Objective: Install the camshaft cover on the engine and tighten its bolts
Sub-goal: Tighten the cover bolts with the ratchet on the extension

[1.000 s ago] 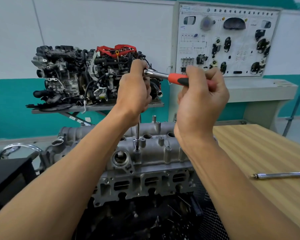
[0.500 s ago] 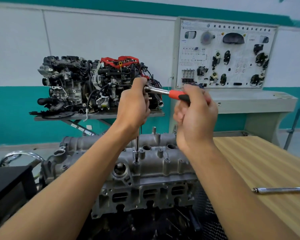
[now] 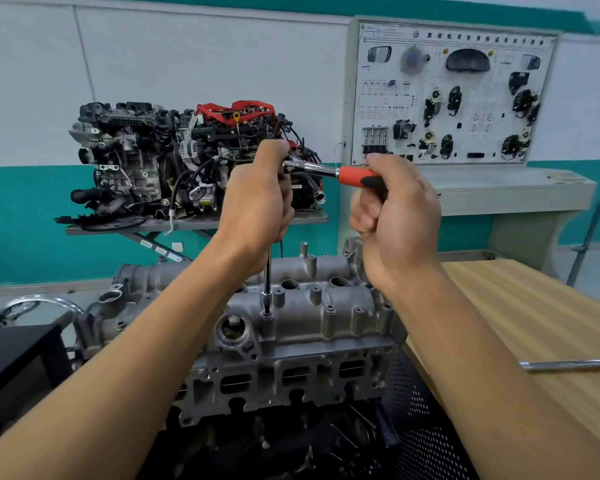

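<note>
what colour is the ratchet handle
Orange-red with a black part: the ratchet handle shows clearest in the head view.

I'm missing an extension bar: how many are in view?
2. One extension bar stands upright under the left hand, socket on the camshaft cover; the other bar lies on the wooden table, right. More may be hidden.

wearer's body | left forearm (image 3: 118,375): bare from the frame edge to the wrist, smooth | left hand (image 3: 257,199): bare, back and knuckles showing | right forearm (image 3: 499,375): bare from the frame edge to the wrist, smooth | right hand (image 3: 399,216): bare, thumb side and knuckles showing | clothing: outside the frame, cannot tell
</note>
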Demonstrator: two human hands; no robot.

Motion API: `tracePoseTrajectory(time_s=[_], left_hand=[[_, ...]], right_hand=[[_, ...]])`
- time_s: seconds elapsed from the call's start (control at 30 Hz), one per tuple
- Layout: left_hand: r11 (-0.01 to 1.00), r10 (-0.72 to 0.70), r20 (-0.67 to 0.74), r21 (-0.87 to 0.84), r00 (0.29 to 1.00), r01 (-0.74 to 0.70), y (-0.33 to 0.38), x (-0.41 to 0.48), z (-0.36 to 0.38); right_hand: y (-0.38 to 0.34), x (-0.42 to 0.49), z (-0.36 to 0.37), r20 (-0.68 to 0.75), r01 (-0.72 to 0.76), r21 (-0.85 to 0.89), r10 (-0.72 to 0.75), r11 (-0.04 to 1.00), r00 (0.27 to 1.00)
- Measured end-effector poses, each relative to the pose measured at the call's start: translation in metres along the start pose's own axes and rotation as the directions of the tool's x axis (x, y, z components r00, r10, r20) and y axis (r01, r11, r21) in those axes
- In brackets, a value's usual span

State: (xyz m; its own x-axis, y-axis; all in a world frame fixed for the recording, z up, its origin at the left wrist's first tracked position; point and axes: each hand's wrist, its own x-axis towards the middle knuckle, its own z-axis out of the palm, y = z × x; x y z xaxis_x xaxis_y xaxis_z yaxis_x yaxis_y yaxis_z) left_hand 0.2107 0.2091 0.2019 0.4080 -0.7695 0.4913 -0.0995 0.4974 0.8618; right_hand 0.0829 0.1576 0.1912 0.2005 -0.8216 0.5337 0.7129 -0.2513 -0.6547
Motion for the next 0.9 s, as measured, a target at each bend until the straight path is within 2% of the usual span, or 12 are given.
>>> tracePoseTrajectory(time_s=[0.17, 0.27, 0.37, 0.57, 0.9], left_hand=[[1.000, 0.002, -0.025, -0.024, 1.000, -0.003, 0.006, 0.006, 0.006], [0.998, 0.046, 0.014, -0.036, 0.999, -0.045, 0.017, 0.013, 0.016], [0.998, 0.029, 0.055, -0.052, 0.998, -0.026, 0.017, 0.016, 0.033], [0.997, -0.050, 0.043, -0.049, 0.998, 0.052, -0.008, 0.014, 0.063], [0.996, -0.060, 0.023, -0.069, 0.998, 0.061, -0.011, 0.022, 0.072]], right_hand=[[-0.005, 0.003, 0.005, -0.010, 0.002, -0.020, -0.003, 1.000, 1.000], [-0.018, 0.011, 0.005, 0.017, 0.063, 0.010, -0.064, 0.998, 0.998], [-0.030, 0.018, -0.005, -0.001, 0.121, -0.010, -0.121, 0.993, 0.993], [-0.034, 0.019, -0.041, -0.085, 0.058, -0.148, -0.071, 0.987, 0.994], [-0.037, 0.027, -0.045, -0.096, 0.067, -0.136, -0.080, 0.988, 0.992]])
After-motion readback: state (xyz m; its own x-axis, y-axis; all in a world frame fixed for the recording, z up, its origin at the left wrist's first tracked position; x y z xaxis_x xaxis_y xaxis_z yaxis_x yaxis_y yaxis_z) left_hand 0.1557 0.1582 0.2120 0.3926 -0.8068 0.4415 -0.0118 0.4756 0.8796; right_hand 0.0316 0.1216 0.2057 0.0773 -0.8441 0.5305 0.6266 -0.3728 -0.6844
